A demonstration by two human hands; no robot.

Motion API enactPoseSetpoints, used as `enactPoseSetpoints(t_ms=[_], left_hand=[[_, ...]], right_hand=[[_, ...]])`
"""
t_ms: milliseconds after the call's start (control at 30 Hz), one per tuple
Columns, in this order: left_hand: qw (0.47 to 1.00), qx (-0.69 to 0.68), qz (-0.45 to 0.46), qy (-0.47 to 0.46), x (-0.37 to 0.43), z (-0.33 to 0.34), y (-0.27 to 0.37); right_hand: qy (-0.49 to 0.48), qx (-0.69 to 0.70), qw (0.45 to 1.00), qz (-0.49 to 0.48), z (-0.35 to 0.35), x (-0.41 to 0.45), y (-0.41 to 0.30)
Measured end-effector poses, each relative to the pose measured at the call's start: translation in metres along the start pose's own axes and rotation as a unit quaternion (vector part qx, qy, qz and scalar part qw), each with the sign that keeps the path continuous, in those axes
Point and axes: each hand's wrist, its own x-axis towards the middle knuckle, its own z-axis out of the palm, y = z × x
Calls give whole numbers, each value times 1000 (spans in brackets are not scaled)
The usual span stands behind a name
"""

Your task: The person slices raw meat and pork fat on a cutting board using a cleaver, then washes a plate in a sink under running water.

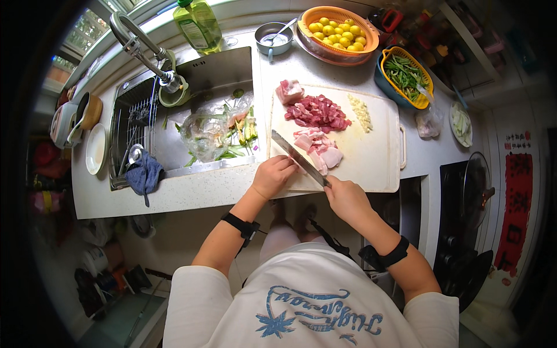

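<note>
My right hand [348,199] grips the handle of a kitchen knife [300,157], whose broad blade points up and left over the white cutting board [374,167]. Close against the blade's left side, my left hand [274,175] has its fingers curled on a small piece of pork, mostly hidden by the fingers and blade. Just beyond the knife lie slices of fatty pork [324,152]. Farther back is a pile of cut red meat [317,113], with a pork chunk [290,91] at its left and chopped garlic [360,114] at its right.
Left of the board, a sink [174,130] holds a plastic bag [204,135] and vegetable scraps. Behind stand a small pot [274,38] and an orange colander [370,32] of yellow fruit. Green peppers fill a yellow basket [424,76] at right, near a plate [461,124].
</note>
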Motion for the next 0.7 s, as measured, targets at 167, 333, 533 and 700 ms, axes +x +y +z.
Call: enactPoseSetpoints(t_ms=[167,333,533,700], left_hand=[[1000,-1,1,-15,1,0,0],[1000,-10,-2,-21,2,0,0],[1000,-11,-6,-19,3,0,0],[1000,-9,-7,-17,3,1,1]], right_hand=[[-1,-1,1000,-2,1,1,3],[-1,1,1000,6,-1,-3,4],[-3,-6,1000,-6,0,-3,7],[0,-8,1000,-7,-1,-4,6]])
